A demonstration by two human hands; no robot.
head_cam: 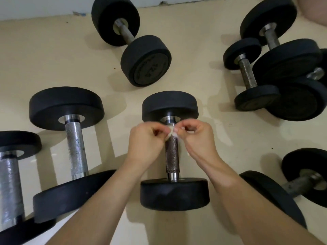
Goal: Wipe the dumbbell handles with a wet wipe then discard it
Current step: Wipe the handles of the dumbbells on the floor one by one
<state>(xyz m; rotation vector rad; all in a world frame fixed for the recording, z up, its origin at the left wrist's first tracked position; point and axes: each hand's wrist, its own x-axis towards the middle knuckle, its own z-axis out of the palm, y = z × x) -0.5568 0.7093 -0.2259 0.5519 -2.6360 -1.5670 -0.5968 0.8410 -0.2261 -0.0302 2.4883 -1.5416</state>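
Note:
A black dumbbell [174, 193] lies on the cream floor in the middle of the view, its knurled metal handle [172, 156] pointing away from me. A small white wet wipe [171, 133] is wrapped over the far end of that handle. My left hand [145, 144] pinches the wipe from the left side. My right hand [198, 138] pinches it from the right. Both sets of fingers are curled, meeting above the handle. Most of the wipe is hidden between my fingertips.
Several other black dumbbells lie around: one to the left [70, 137], one at the far left edge [10, 175], one at the back [131, 41], a cluster at the back right [283, 68], one at the right [304, 181]. A white wall base [44, 7] runs along the top.

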